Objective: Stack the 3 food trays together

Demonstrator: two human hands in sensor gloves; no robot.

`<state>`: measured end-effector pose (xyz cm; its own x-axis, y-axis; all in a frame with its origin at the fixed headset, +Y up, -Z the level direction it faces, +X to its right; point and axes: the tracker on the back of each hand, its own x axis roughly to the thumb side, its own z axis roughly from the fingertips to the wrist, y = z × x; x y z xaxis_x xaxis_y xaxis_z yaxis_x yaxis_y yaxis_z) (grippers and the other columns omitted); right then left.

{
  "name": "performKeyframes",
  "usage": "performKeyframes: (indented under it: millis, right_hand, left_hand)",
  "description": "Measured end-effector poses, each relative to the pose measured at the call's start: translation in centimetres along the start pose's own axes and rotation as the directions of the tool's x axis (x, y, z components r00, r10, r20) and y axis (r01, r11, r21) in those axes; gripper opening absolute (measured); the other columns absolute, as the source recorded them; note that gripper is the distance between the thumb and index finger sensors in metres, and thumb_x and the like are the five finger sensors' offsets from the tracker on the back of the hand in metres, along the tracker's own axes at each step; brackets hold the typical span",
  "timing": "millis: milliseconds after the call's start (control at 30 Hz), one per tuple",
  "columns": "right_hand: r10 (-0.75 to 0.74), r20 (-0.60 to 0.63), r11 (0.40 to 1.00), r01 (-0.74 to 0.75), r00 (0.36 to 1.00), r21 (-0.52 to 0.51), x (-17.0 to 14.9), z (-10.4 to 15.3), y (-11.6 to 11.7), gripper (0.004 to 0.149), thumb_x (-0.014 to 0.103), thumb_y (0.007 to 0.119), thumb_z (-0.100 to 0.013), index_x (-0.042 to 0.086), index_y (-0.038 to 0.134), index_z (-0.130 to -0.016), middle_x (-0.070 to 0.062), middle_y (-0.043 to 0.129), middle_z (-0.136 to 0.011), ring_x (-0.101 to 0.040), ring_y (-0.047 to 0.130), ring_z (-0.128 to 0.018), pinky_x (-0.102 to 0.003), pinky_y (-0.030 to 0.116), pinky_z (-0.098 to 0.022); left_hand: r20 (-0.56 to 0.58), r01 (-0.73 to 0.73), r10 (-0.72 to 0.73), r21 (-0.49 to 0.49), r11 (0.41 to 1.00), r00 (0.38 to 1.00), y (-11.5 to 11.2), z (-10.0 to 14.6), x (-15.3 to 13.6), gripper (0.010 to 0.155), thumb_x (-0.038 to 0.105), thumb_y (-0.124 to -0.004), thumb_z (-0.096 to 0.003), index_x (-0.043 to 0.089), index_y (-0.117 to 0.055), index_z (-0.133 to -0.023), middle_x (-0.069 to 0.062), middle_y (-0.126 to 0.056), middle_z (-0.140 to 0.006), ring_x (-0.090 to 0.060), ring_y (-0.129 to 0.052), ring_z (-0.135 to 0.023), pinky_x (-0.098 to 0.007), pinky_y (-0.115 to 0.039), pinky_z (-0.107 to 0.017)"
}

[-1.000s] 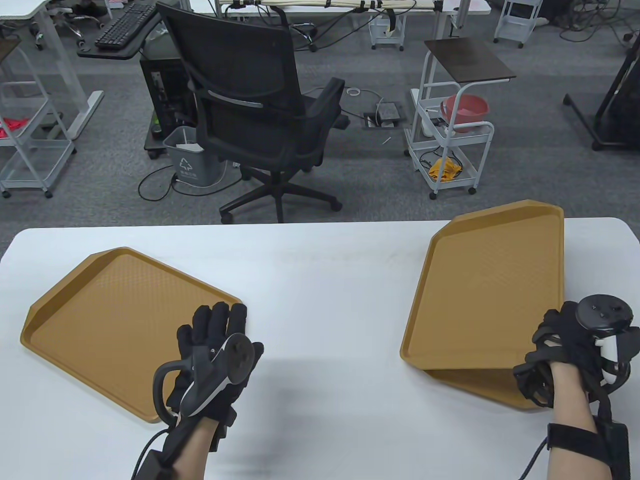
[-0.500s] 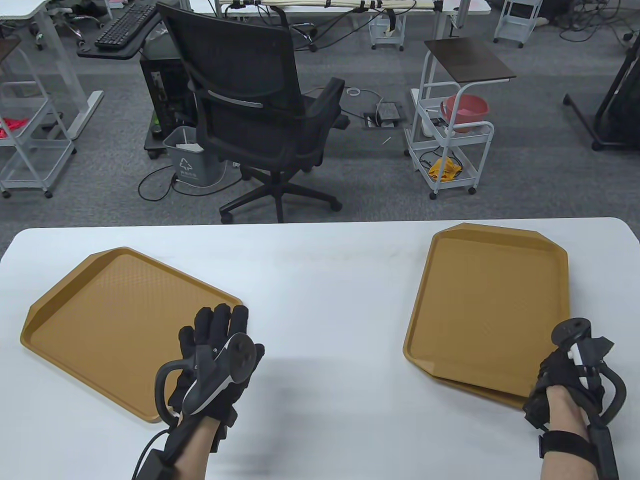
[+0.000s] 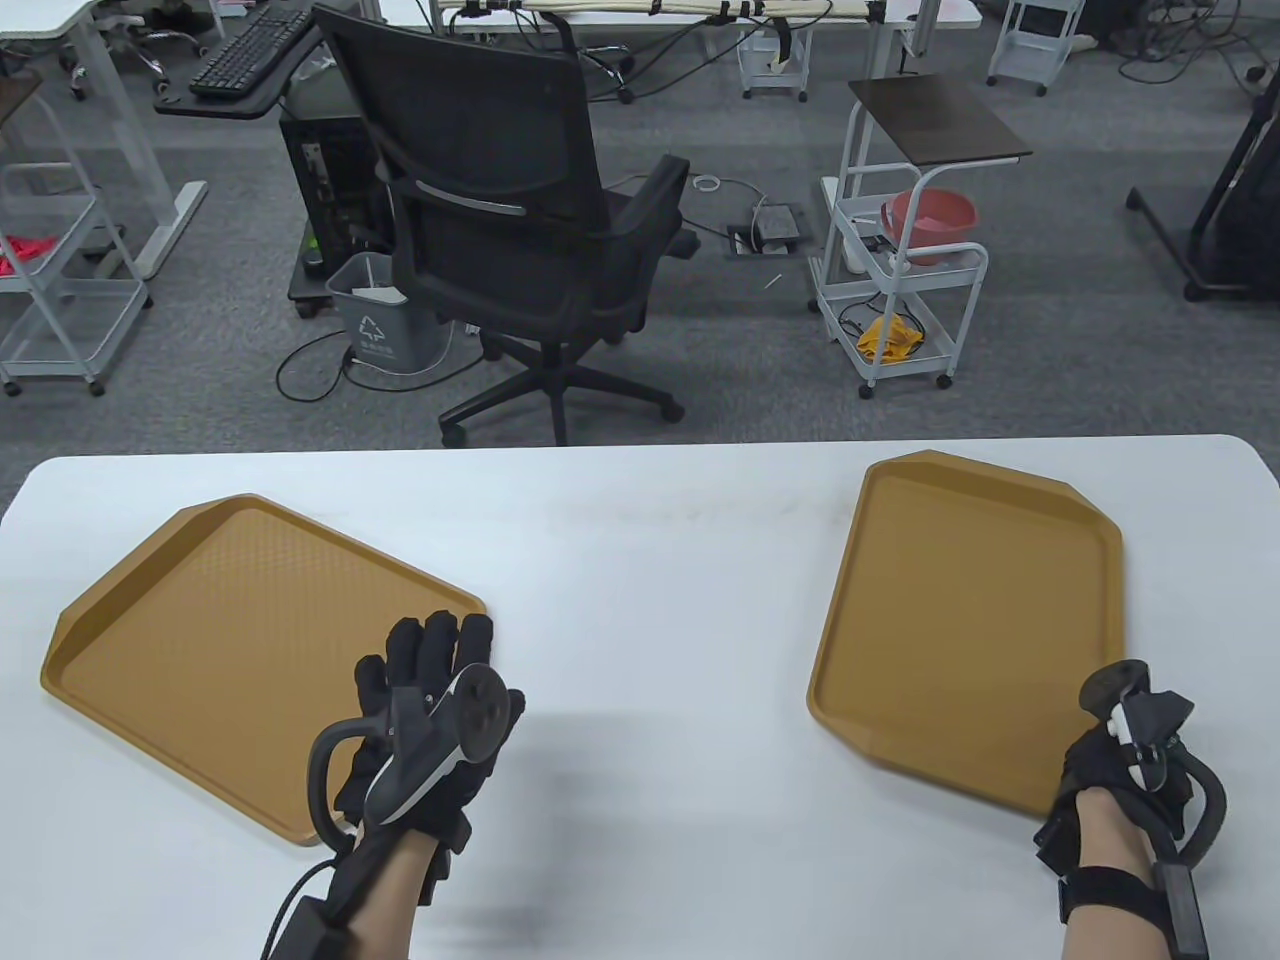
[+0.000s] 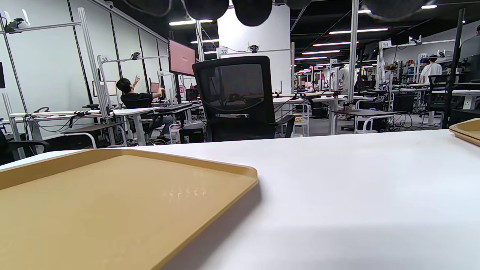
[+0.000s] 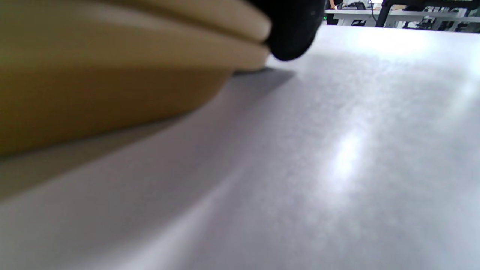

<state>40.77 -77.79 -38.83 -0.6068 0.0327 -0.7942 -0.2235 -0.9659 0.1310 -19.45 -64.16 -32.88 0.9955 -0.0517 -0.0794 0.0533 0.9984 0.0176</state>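
One tan food tray (image 3: pixel 240 650) lies flat on the left of the white table (image 3: pixel 650 560); it also fills the lower left of the left wrist view (image 4: pixel 112 202). My left hand (image 3: pixel 440 645) rests flat, fingers spread, on its near right corner. On the right, two tan trays (image 3: pixel 970 620) lie nested one in the other. The right wrist view shows their two rims (image 5: pixel 187 41) one on the other. My right hand (image 3: pixel 1105 745) is at their near right corner. One dark fingertip (image 5: pixel 294 33) touches the rims there; the other fingers are hidden.
The right stack's edge shows at the far right of the left wrist view (image 4: pixel 467 131). A black office chair (image 3: pixel 520 220) stands beyond the table's far edge, a white cart (image 3: pixel 900 290) to its right. Bare tabletop lies between the left tray and the stack.
My right hand lowered the tilted top tray onto the lower one and slid it into line; the two now lie nested. My left hand and the left tray have not moved.
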Motion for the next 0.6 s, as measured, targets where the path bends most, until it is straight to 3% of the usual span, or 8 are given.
performKeyframes:
  millis: [167, 267, 433, 600]
  right_hand:
    - [0.045, 0.147, 0.997, -0.034, 0.988, -0.073, 1.8, 2.0, -1.6, 0.067, 0.045, 0.064, -0.057, 0.027, 0.032, -0.113, -0.013, 0.040, -0.118, -0.038, 0.056, -0.105, -0.054, 0.050, -0.080]
    - [0.007, 0.367, 0.996, 0.028, 0.930, -0.090, 4.4, 5.1, -3.6, 0.069, 0.046, 0.064, -0.057, 0.023, 0.031, -0.113, -0.017, 0.039, -0.117, -0.045, 0.050, -0.106, -0.059, 0.047, -0.078]
    - [-0.071, 0.707, 0.981, 0.176, 0.704, -0.078, 8.8, 13.3, -6.9, 0.071, 0.046, 0.064, -0.057, 0.021, 0.030, -0.113, -0.021, 0.034, -0.118, -0.052, 0.036, -0.107, -0.063, 0.040, -0.076]
    - [-0.068, 0.860, 0.966, 0.248, 0.506, -0.070, 11.1, 20.8, -8.3, 0.073, 0.048, 0.063, -0.057, 0.020, 0.028, -0.114, -0.021, 0.031, -0.119, -0.054, 0.031, -0.108, -0.065, 0.037, -0.076]
  left_hand:
    - [0.002, -0.010, 0.010, 0.009, 1.000, 1.000, 0.2, 0.1, 0.0, 0.078, 0.069, -0.057, -0.0482, 0.041, -0.027, -0.114, 0.005, -0.033, -0.127, -0.034, -0.039, -0.122, -0.062, -0.042, -0.085]
    - [0.005, -0.009, 0.009, 0.011, 1.000, 1.000, 0.3, 0.1, 0.0, 0.078, 0.069, -0.057, -0.0480, 0.041, -0.027, -0.114, 0.005, -0.033, -0.127, -0.033, -0.039, -0.122, -0.062, -0.042, -0.085]
    - [0.009, -0.022, 0.022, 0.027, 0.999, 1.000, 0.6, 0.2, -0.1, 0.078, 0.069, -0.057, -0.0481, 0.041, -0.026, -0.114, 0.005, -0.033, -0.127, -0.033, -0.040, -0.122, -0.061, -0.042, -0.085]
    - [0.017, -0.043, 0.042, 0.053, 0.998, 0.999, 1.2, 0.6, -0.2, 0.078, 0.069, -0.057, -0.0481, 0.040, -0.027, -0.114, 0.006, -0.033, -0.127, -0.033, -0.041, -0.122, -0.061, -0.042, -0.085]
